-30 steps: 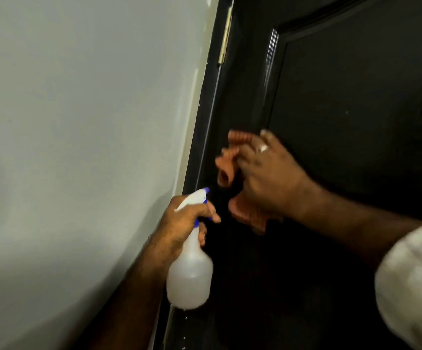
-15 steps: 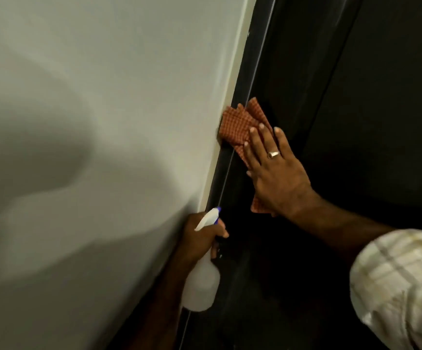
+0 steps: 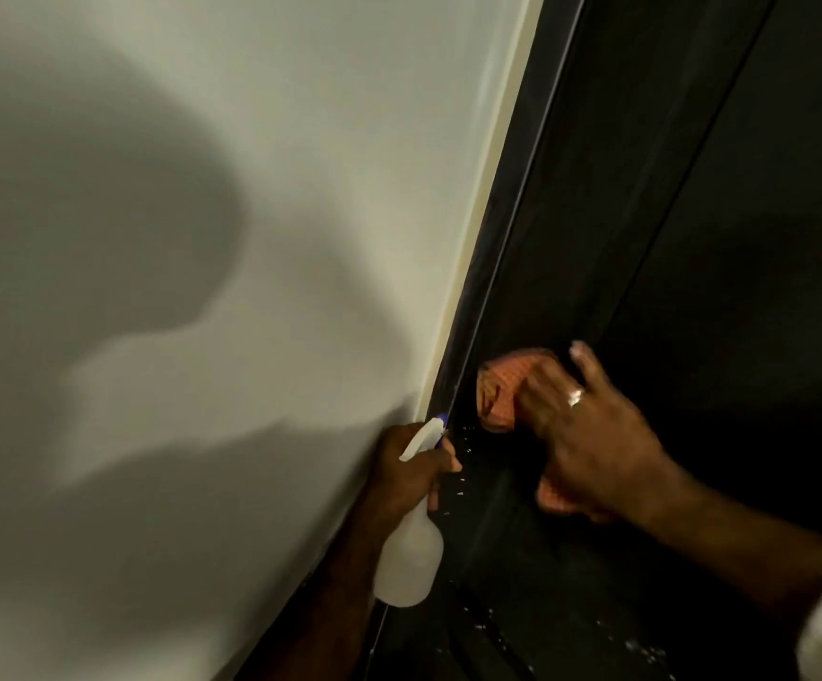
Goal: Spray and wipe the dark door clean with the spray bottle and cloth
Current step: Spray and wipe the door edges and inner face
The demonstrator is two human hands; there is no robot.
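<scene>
Since the picture from half a second back, the right hand (image 3: pixel 591 435) and the cloth (image 3: pixel 502 390) have slid down the door, close to the spray bottle (image 3: pixel 409 557).

Nearest, the left hand (image 3: pixel 411 471) grips the neck of the spray bottle, with fingers curled round it by the trigger. The bottle hangs low, right beside the door edge. Just past it, the right hand presses the orange cloth on the dark door (image 3: pixel 694 238). Its fingers look spread, but it is blurry.

I think the wiping step is on. To do it well, keep the cloth flat and rub over the white drops (image 3: pixel 458 479) near the bottle and lower down.

Farther off is the pale wall (image 3: pixel 252 189) with 1 big shadow. The bottle sits close to the cloth and could get bumped.
</scene>
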